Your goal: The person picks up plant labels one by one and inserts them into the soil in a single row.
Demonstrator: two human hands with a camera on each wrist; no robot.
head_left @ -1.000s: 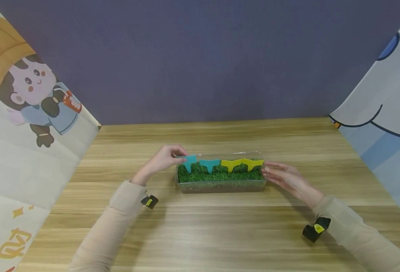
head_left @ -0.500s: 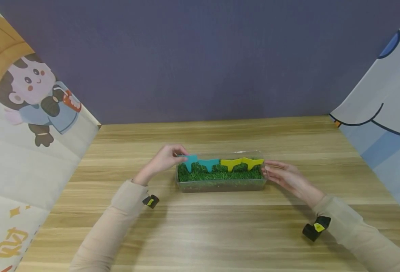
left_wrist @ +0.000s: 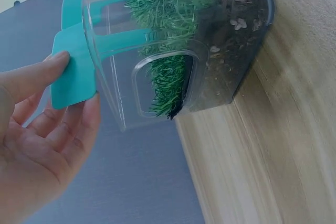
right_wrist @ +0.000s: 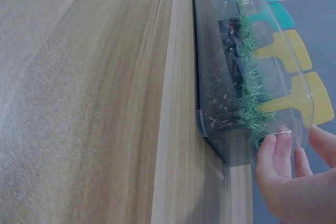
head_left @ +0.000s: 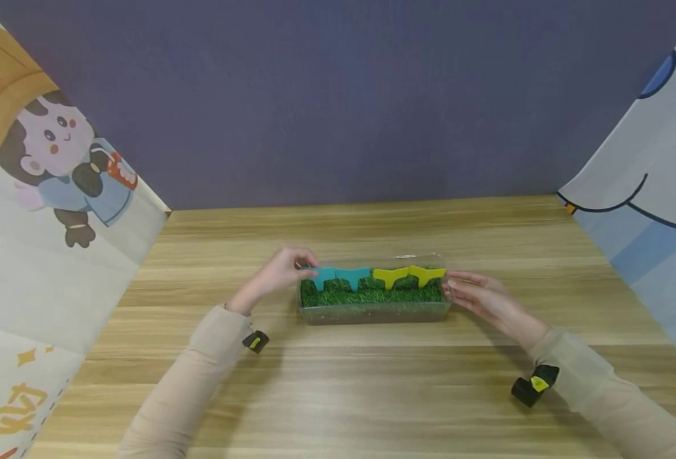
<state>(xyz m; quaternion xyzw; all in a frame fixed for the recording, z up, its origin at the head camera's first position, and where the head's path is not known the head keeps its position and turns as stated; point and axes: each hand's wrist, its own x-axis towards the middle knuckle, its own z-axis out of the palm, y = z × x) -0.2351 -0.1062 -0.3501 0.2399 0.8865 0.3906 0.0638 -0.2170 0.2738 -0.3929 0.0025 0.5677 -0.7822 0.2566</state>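
Observation:
A long clear plastic box (head_left: 375, 315) holds a strip of green grass (head_left: 372, 298). Two teal T-shaped plant labels and two yellow ones stand in a row in the grass. My left hand (head_left: 283, 268) pinches the leftmost teal plant label (left_wrist: 76, 72) by its flat head, thumb on one face and fingers behind. Beside it is the second teal plant label (head_left: 352, 278). Further right stand the yellow plant labels, one (head_left: 390, 278) left of the other (right_wrist: 312, 98). At the box's right end my right hand (head_left: 487, 305) holds the end wall, thumb near the rim.
The box stands on a wood-grain table (head_left: 361, 395). A dark wall panel (head_left: 349, 102) rises at the back, with cartoon-printed sheets (head_left: 22, 268) along the sides. Soil and pale bits (left_wrist: 239, 23) show through the box wall.
My left hand and the leftmost teal plant label have come down a little, its top now nearly level with the second teal one. The right hand holds its place.

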